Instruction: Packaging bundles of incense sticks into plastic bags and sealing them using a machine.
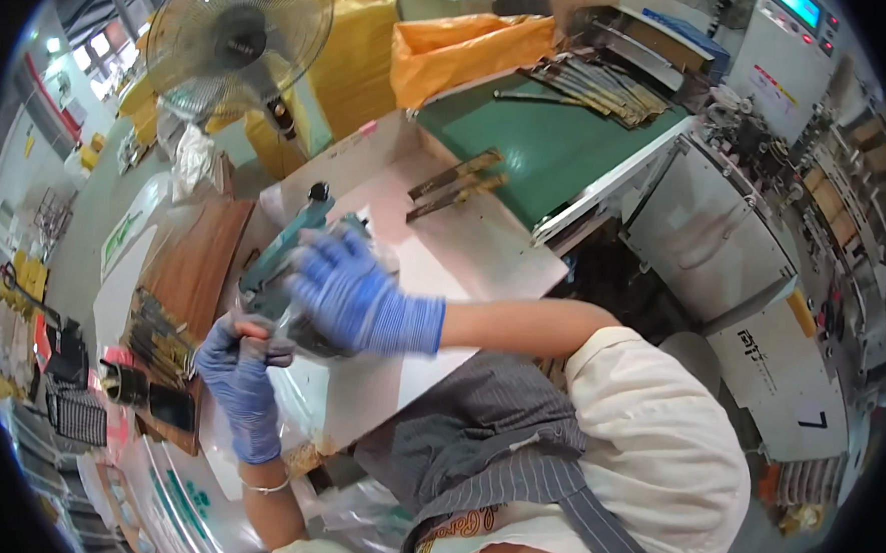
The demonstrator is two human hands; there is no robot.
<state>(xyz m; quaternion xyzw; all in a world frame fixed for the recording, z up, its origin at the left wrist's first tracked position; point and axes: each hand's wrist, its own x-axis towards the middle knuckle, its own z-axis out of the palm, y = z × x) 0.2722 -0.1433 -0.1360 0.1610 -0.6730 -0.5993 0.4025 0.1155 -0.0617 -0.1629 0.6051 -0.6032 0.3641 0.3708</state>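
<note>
Both my hands wear blue striped gloves, with some fingertips of the left one bare. My left hand (239, 381) is closed in a pinch at the edge of a clear plastic bag (296, 401). My right hand (357, 290), smeared by motion, reaches across a teal metal device (286, 243) with a black knob on top. Its fingers are too blurred to show whether they grip anything. The lower part of the device and whatever lies beneath my right hand are hidden.
Dark narrow strips lie on the brown board (193, 273) at left, beside a black phone (172, 407). More strips (458, 185) rest at the end of a green conveyor (530, 146); others are heaped farther back. A fan (240, 41) and orange bag (464, 57) stand behind.
</note>
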